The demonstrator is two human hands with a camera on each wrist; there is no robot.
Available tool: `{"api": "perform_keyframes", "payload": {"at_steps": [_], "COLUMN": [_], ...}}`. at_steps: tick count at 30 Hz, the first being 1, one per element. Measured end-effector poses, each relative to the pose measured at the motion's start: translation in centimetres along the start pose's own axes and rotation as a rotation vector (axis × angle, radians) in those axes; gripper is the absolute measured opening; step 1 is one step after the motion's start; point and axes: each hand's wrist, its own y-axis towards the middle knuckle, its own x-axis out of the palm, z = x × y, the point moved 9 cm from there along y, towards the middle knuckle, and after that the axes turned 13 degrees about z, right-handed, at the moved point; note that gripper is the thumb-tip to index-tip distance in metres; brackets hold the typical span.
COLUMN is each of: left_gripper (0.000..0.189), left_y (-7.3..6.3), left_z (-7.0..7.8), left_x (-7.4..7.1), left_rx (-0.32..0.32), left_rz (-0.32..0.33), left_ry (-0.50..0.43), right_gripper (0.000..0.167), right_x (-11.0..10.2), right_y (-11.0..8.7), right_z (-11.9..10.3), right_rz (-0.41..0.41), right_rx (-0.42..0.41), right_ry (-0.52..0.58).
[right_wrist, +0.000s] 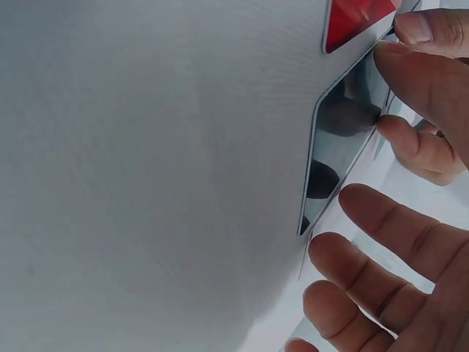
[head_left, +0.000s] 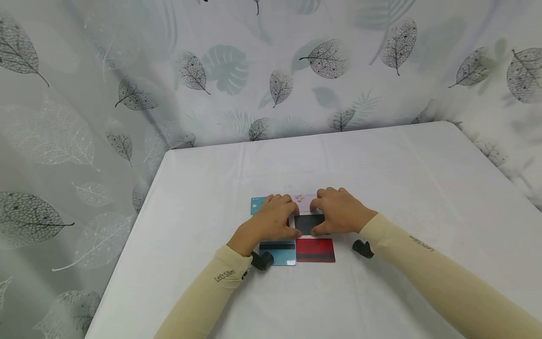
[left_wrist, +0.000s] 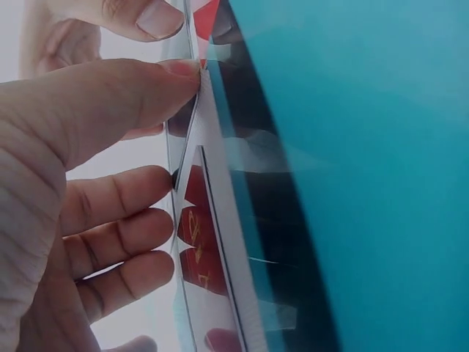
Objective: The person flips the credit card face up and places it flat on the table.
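Note:
A black card lies flat on the table under both hands. The left hand spans a red card with gold lettering, mostly hidden in the head view, and its thumb touches the black card's near left corner. Close beside it, the right hand has its thumb at the black card's near edge and its fingers spread over the far side. Behind the hands lie a blue chip card and a pale pink card. Nearer are a striped light-blue card and a striped red card.
A white cloth covers the table. Leaf-patterned curtains hang behind and to the left. Black wrist cameras sit under both wrists, the left one overlapping the light-blue card in the head view.

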Motion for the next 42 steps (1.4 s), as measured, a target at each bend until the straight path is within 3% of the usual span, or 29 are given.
{"api": "perform_keyframes", "payload": {"at_steps": [12,23,35,42], "left_gripper": [0.044,0.042,0.043,0.055], "left_y": [-0.3,-0.4,-0.5,-0.9], "left_z": [0.1,0.0,-0.5,-0.5], "left_x": [-0.3,-0.2,0.1,-0.1], "left_rx": [0.031,0.001,-0.028,-0.018], "left_rz": [0.055,0.04,0.028,0.021], "left_ry": [0.027,0.018,-0.006,-0.045], "right_gripper": [0.049,0.045,0.05,0.051], "right_x": [0.0,0.2,-0.2,-0.5], "right_y": [-0.4,-0.3,-0.5,-0.5], "right_z": [0.5,1.1,0.3,-0.1], "right_rz": [-0.006,-0.029,-0.042,-0.013], "right_rx": [0.035,0.061,-0.017,-0.046], "right_ry": [-0.014,0.049,0.005,-0.02]}}
